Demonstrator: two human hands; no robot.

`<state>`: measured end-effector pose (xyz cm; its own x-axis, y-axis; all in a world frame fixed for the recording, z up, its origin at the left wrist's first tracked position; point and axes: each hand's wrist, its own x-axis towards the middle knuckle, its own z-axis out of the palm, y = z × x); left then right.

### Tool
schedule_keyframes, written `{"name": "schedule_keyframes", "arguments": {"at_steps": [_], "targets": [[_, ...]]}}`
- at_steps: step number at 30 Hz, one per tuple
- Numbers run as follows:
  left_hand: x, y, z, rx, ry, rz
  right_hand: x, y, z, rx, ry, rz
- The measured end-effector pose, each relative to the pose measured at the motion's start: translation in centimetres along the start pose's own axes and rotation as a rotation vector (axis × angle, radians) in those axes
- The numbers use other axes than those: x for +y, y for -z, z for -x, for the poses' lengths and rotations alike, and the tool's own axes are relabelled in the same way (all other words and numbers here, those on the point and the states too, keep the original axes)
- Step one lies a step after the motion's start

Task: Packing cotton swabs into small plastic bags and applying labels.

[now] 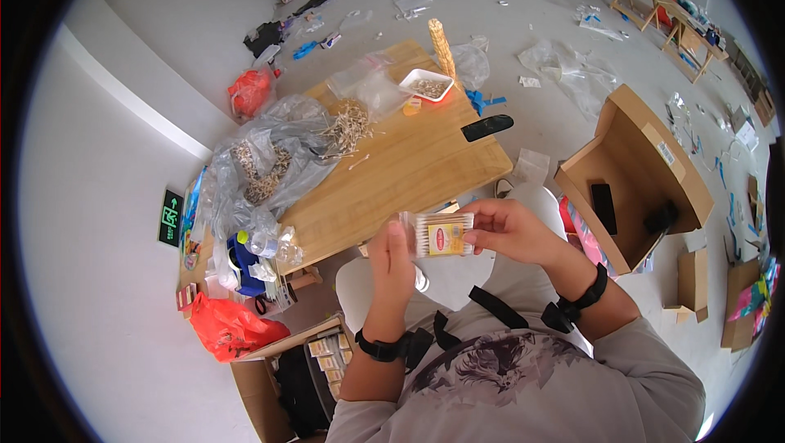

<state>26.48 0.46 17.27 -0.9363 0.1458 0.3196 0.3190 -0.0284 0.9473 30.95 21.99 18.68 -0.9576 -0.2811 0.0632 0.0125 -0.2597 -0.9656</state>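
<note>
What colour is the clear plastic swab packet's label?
The label is mostly yellow with a red oval, shown in the head view.

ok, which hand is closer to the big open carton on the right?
Right. The right hand is left of the carton, apart from it, holding the right end of the swab packet; the left hand is farther left, at the packet's other end.

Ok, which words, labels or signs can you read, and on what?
Nothing legible enough to quote.
Swab pack: red-and-yellow print, too small.
Green wall sign: arrow and figure symbols; lettering too small.
Large carton: white label, too small.
Lower red bag: dark print, blurred.
</note>
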Motion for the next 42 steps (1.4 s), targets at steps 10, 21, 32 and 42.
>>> {"name": "schedule_keyframes", "arguments": {"at_steps": [10, 21, 32, 42], "targets": [[0.9, 0.8, -0.2, -0.100, -0.156, -0.266, 0.0, -0.4, 0.1, 0.013, 0.029, -0.012], [0.4, 0.6, -0.2, -0.026, -0.149, -0.362, 0.4, -0.5, -0.4, 0.037, 0.054, -0.006], [0.7, 1.7, -0.9, -0.113, -0.182, -0.169, 0.3, -0.5, -0.5, -0.029, 0.043, 0.010], [1.1, 0.8, -0.4, -0.079, -0.007, -0.138, 1.0, -0.3, -0.6, 0.000, 0.025, 0.009]]}}
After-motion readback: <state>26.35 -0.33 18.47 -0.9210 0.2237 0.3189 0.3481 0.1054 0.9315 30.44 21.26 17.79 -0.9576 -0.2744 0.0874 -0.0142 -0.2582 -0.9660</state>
